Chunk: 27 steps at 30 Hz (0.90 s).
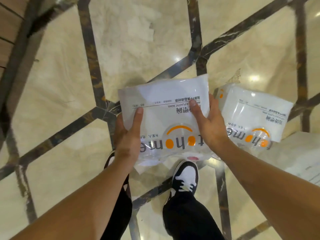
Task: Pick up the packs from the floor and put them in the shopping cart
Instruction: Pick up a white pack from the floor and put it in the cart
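Note:
A clear plastic pack of white bowls [164,101], printed with grey letters and orange dots, is held above the floor between both hands. My left hand [129,135] grips its left edge, thumb on top. My right hand [207,122] clamps its right edge, thumb pressed on the printed text. A second identical pack [256,115] lies on the floor just to the right, untouched. No shopping cart is in view.
Glossy cream marble floor [60,92] with dark inlaid bands spreads all around. My black-and-white sneaker [186,177] stands directly beneath the held pack. Another pale flat object [303,161] sits at the right edge. Wooden panelling [8,23] shows at top left.

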Tool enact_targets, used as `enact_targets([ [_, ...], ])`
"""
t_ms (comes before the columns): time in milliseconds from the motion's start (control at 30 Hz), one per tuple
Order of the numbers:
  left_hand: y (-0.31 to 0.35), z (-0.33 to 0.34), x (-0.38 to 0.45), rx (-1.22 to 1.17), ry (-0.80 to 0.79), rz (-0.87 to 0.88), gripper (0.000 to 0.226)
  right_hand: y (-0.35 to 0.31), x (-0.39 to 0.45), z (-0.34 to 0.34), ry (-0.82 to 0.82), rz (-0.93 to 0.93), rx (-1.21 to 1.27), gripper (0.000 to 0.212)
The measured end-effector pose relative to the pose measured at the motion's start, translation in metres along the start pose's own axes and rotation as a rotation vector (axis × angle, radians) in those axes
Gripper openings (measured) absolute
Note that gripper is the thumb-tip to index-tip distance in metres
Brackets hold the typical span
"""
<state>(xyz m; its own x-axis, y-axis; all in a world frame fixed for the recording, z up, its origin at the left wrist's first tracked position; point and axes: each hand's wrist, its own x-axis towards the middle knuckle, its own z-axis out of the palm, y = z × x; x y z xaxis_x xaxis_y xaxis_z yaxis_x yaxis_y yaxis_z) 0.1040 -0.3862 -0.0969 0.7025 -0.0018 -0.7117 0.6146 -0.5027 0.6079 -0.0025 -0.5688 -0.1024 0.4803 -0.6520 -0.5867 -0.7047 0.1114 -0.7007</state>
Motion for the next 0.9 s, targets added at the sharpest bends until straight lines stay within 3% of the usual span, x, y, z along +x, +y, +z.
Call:
enact_targets([
  [67, 0.049, -0.01, -0.021, 0.03, -0.023, 0.068, 0.029, -0.043, -0.01, -0.022, 0.015, -0.037, 0.06, 0.074],
  [133, 0.107, -0.017, -0.046, 0.025, -0.047, 0.139, 0.026, -0.096, -0.022, -0.053, 0.047, -0.068, 0.086, 0.078],
  [367, 0.371, -0.045, -0.199, 0.054, -0.089, 0.44, 0.051, -0.335, -0.115, -0.23, 0.159, -0.266, 0.116, 0.065],
  [600, 0.594, -0.086, -0.414, 0.031, -0.246, 0.786, 0.062, -0.537, -0.282, -0.405, 0.473, -0.456, 0.152, 0.069],
  [733, 0.677, -0.113, -0.521, 0.031, -0.37, 0.985, 0.073, -0.608, -0.387, -0.469, 0.682, -0.523, 0.194, 0.066],
  [900, 0.728, -0.132, -0.636, 0.069, -0.559, 1.174, 0.075, -0.637, -0.511, -0.512, 0.942, -0.567, 0.27, 0.069],
])
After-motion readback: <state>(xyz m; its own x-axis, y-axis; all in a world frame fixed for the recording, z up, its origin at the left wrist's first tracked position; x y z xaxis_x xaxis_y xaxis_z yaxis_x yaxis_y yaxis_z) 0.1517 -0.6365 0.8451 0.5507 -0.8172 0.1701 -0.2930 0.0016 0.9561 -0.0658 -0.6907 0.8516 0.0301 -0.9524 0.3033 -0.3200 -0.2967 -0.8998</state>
